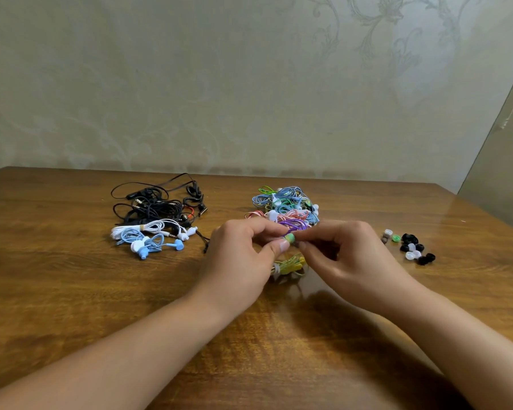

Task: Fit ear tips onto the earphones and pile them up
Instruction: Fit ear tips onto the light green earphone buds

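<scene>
I see two bare forearms entering from the lower edge of my view, each ending in a bare hand: the left hand and the right hand. No sleeve covers either arm as far as the frame shows. The left thumbnail is short and unpainted. Knuckles and finger joints are plainly visible.

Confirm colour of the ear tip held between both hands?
Green, with a purple cable behind it; ear tip shows in the head view.
</scene>
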